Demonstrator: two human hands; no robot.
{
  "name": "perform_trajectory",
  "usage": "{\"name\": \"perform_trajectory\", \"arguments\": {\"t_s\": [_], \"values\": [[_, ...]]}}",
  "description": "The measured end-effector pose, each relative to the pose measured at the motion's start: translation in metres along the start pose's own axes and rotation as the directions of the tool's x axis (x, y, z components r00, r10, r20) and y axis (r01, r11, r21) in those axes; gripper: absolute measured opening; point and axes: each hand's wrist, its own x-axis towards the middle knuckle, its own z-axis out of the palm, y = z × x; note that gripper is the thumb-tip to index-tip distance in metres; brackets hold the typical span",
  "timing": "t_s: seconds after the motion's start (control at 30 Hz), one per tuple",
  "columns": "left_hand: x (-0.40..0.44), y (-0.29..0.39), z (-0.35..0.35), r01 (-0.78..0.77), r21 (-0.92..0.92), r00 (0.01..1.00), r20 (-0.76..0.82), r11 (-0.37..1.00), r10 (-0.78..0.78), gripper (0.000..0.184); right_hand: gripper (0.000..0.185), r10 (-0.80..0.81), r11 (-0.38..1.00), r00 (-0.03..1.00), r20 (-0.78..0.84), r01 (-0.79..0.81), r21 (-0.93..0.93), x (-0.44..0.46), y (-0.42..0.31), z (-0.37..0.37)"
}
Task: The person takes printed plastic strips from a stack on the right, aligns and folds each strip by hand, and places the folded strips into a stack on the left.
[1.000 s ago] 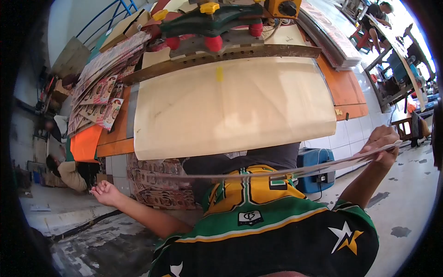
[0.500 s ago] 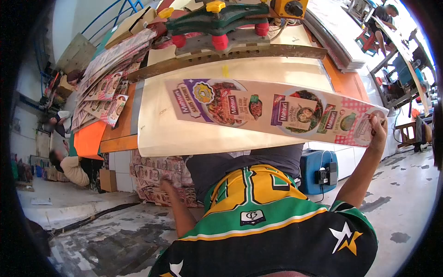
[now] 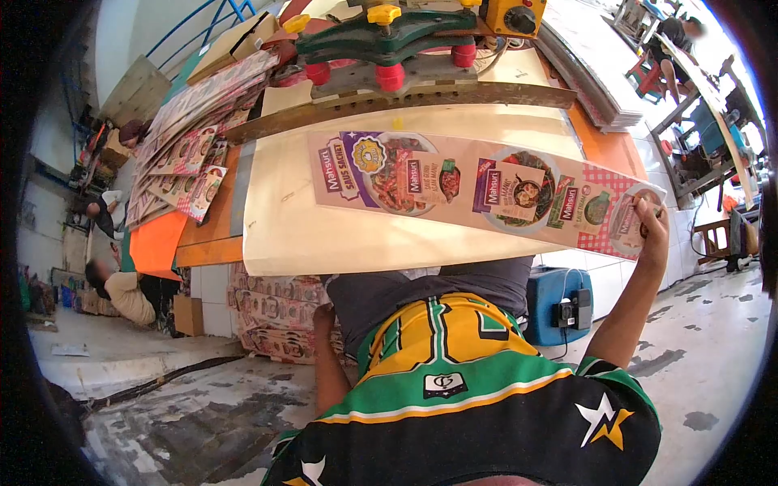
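My right hand (image 3: 653, 228) is closed on the right end of a long printed strip (image 3: 466, 176), pinching it near the edge. The strip carries "Mansuri" sauce sachet pictures and a pink checked end. It slants over a cream sheet (image 3: 300, 235) on the work table, its left end higher. My left hand (image 3: 323, 317) hangs low beside my thigh, close to a stack of similar printed sheets (image 3: 271, 304) below the table edge. Its fingers are too unclear to read.
A green clamp bar with red feet (image 3: 385, 44) and a long metal blade (image 3: 405, 104) span the table's back. Piled printed strips (image 3: 182, 134) lie left, by an orange sheet (image 3: 160, 245). Stacked panels (image 3: 587, 73) stand right, a blue container (image 3: 559, 304) below. Other people sit farther off.
The strip and my right hand have shifted slightly; the strip's left end moved right. My left hand moved from over the lower stack toward my thigh.
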Motion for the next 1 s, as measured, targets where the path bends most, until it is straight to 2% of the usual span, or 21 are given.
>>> {"name": "perform_trajectory", "arguments": {"t_s": [0.07,0.1,0.13,0.2,0.23,0.27,0.3,0.33,0.37,0.43,0.5,0.53,0.6,0.63,0.7,0.83,0.9,0.93,1.0], "values": [[0.004,0.025,-0.036,0.047,-0.050,0.977,0.211,0.998,-0.036,0.045,0.043,0.014,1.000,1.000,0.002,-0.014,-0.002,-0.001,0.001,0.001],[-0.009,0.058,-0.066,0.118,-0.061,0.919,0.385,0.991,-0.085,0.045,0.044,0.032,1.000,0.999,0.017,-0.032,0.001,-0.002,0.002,0.002],[-0.013,0.077,-0.081,0.118,-0.061,0.919,0.384,0.991,-0.086,0.045,0.046,0.050,0.999,0.998,0.032,-0.050,0.004,-0.002,0.003,0.003],[-0.017,0.104,-0.099,-0.065,0.198,0.794,0.604,0.978,-0.070,0.036,0.047,0.047,0.999,0.998,0.031,-0.048,0.004,-0.002,0.003,0.007],[-0.018,0.115,-0.100,-0.064,0.198,0.794,0.604,0.978,-0.070,0.036,0.048,0.044,0.999,0.999,0.029,-0.044,0.003,-0.002,0.003,0.009],[-0.020,0.127,-0.097,-0.322,0.440,0.712,0.696,0.838,-0.092,0.032,0.048,0.044,0.999,0.999,0.028,-0.045,0.003,-0.002,0.003,0.010],[-0.025,0.134,-0.095,-0.565,0.583,0.627,0.764,0.583,-0.156,0.029,0.049,0.041,0.999,0.998,0.037,-0.041,0.003,-0.001,0.004,0.010],[-0.033,0.138,-0.097,-0.566,0.583,0.626,0.764,0.583,-0.156,0.029,0.050,0.038,0.999,0.998,0.046,-0.038,0.002,-0.001,0.004,0.011],[-0.042,0.140,-0.101,-0.582,0.489,0.530,0.834,0.650,-0.154,0.028,0.050,0.038,0.999,0.998,0.046,-0.038,0.002,-0.001,0.003,0.013],[-0.053,0.137,-0.105,-0.583,0.392,0.428,0.893,0.712,-0.141,0.028,0.045,0.048,0.999,0.999,-0.001,-0.048,-0.002,-0.003,0.002,0.015],[-0.060,0.133,-0.108,-0.389,0.299,0.212,0.950,0.871,-0.231,0.033,0.046,0.049,0.999,0.999,0.014,-0.049,0.010,-0.003,0.005,0.013],[-0.064,0.133,-0.107,-0.388,0.300,0.212,0.949,0.871,-0.232,0.033,0.047,0.049,0.999,0.998,0.030,-0.050,0.021,-0.003,0.005,0.013],[-0.074,0.135,-0.103,-0.643,0.334,0.345,0.930,0.689,-0.130,0.037,0.048,0.058,0.998,0.998,0.024,-0.059,0.020,-0.005,0.004,0.018],[-0.076,0.134,-0.102,-0.642,0.335,0.347,0.929,0.689,-0.129,0.037,0.049,0.063,0.998,0.998,0.013,-0.063,0.016,-0.006,0.003,0.020],[-0.077,0.129,-0.098,-0.765,0.271,0.353,0.935,0.584,0.029,0.034,0.049,0.071,0.997,0.997,0.031,-0.072,0.025,-0.004,0.006,0.018],[-0.079,0.122,-0.097,-0.756,0.239,0.359,0.930,0.609,0.081,0.031,0.049,0.057,0.997,0.998,0.021,-0.058,0.049,-0.004,0.006,0.028],[-0.085,0.131,-0.095,-0.777,0.433,0.473,0.881,0.457,-0.031,0.028,0.048,0.059,0.993,0.998,0.018,-0.061,0.103,-0.004,0.003,0.041],[-0.091,0.146,-0.100,-0.779,0.432,0.472,0.881,0.455,-0.029,0.028,0.047,0.064,0.986,0.998,0.014,-0.066,0.153,-0.005,0.002,0.047],[-0.111,0.200,-0.123,-0.832,0.379,0.463,0.877,0.406,0.131,0.030,0.047,0.089,0.982,0.996,-0.008,-0.086,0.171,-0.004,0.010,0.056]]}}
